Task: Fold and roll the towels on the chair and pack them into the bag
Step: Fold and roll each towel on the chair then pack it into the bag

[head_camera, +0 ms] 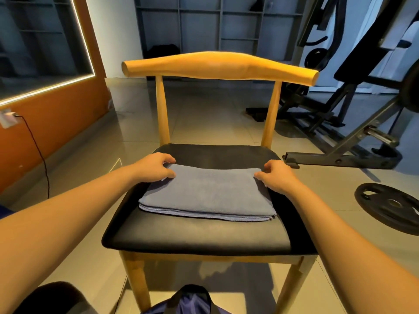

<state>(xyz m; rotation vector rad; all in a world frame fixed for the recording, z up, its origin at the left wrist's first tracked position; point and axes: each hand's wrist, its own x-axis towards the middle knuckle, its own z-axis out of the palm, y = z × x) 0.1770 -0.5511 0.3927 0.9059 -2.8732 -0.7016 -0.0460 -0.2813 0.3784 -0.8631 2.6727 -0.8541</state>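
While the grey towel (208, 193) lies folded flat on the chair (204, 236) seat, my left hand (156, 166) pinches its far left corner and my right hand (277, 176) its far right corner (fingers curled on both); the bag (192, 301) sits below.

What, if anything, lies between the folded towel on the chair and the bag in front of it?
Nothing visible. The towel lies on the chair seat; only bare seat separates it from the bag below the front edge.
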